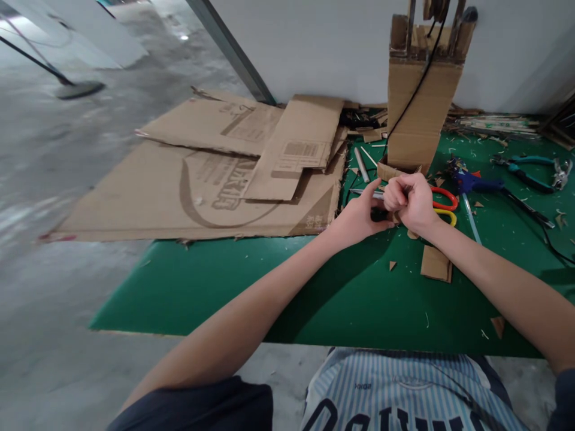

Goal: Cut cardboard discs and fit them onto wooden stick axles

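Observation:
My two hands meet over the green mat [251,287] near its far side. My right hand [411,200] is closed in a fist around a thin dark tool whose tip I cannot make out. My left hand [359,215] pinches a small piece beside it, thumb and forefinger together, close to a grey strip [362,192] lying on the mat. Red and yellow scissors [444,206] lie just right of my right hand. A tall cardboard structure [420,96] stands directly behind both hands, with a black cable running down its front.
Flattened cardboard sheets [215,179] cover the mat's far left and the floor. A blue glue gun [471,182], teal pliers [530,170], thin sticks [498,126] and cardboard scraps [435,263] lie at the right. Grey floor surrounds the mat on the left.

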Available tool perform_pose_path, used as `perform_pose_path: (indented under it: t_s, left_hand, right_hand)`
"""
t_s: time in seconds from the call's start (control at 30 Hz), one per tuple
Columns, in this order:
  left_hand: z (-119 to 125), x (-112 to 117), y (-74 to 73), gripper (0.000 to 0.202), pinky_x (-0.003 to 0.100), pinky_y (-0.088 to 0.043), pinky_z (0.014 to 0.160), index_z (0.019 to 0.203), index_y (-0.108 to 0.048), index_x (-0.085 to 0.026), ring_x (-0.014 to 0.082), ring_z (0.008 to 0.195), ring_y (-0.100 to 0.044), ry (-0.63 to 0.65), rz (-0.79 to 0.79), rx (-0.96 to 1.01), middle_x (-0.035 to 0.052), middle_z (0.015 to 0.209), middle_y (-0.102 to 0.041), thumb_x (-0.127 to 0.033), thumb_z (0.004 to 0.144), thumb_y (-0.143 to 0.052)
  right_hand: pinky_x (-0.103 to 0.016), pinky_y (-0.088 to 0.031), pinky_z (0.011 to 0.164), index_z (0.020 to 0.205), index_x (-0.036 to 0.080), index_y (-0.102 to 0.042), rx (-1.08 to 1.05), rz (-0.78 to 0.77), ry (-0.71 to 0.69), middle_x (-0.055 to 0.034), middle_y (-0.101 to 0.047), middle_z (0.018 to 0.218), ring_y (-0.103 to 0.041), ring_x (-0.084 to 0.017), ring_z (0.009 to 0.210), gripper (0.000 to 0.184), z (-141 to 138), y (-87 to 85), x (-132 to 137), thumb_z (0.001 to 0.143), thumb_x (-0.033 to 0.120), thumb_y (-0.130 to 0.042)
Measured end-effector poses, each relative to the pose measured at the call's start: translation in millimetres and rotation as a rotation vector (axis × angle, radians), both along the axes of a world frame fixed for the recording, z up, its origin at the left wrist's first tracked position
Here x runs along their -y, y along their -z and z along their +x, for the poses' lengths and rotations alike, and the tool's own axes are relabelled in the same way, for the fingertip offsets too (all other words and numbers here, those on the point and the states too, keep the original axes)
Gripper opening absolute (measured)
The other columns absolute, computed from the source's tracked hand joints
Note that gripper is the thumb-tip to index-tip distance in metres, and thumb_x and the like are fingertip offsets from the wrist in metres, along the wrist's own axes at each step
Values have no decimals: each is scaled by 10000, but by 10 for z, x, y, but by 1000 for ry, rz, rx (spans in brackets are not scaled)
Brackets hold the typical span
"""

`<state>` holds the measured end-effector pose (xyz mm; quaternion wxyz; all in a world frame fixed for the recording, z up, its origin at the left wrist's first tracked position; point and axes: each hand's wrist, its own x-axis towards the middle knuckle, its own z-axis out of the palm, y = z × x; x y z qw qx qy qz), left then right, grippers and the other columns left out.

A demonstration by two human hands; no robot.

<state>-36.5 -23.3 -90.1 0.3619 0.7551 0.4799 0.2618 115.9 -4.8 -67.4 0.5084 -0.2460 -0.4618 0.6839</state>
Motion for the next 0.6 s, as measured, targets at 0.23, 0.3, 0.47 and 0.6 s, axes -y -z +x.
perform_pose_path:
  t_s: [0.23, 0.3, 0.47, 0.6]
  left_hand:
    - [1, -8, 28, 979, 442, -560, 951, 1571, -284, -99, 296, 1103, -749, -4, 4, 32, 170, 1153, -785, -312, 758, -785]
    - [10, -5, 16, 981, 432, -571, 957, 1567, -292, -92, 295, 1114, -753, -10, -15, 39, 175, 1174, -781, -306, 750, -792]
    - [12, -16, 25, 986, 446, -583, 956, 1565, -321, -106, 308, 1127, -748, -21, -11, 29, 181, 1208, -769, -319, 738, -815]
    - [1, -31, 57, 1007, 439, -583, 943, 1582, -313, -136, 304, 1134, -741, -10, 20, 43, 167, 1231, -760, -323, 735, -824]
  right_hand:
    - [-296, -200, 459, 397, 253, -294, 82, -41, -5, 53, -180, 419, -154, -103, 429, 666, -25, -18, 0, 947, 621, -371]
    - [-297, -185, 449, 402, 256, -303, 76, -26, -11, 56, -182, 417, -150, -99, 418, 676, -34, -10, -2, 931, 668, -389]
    - [-303, -157, 441, 421, 265, -325, 18, 33, -31, 67, -198, 420, -153, -92, 408, 627, -63, 47, 0, 875, 657, -504]
    - [-309, -159, 448, 425, 270, -310, 88, 52, -4, 70, -194, 414, -160, -96, 409, 623, -88, 134, -16, 894, 624, -517]
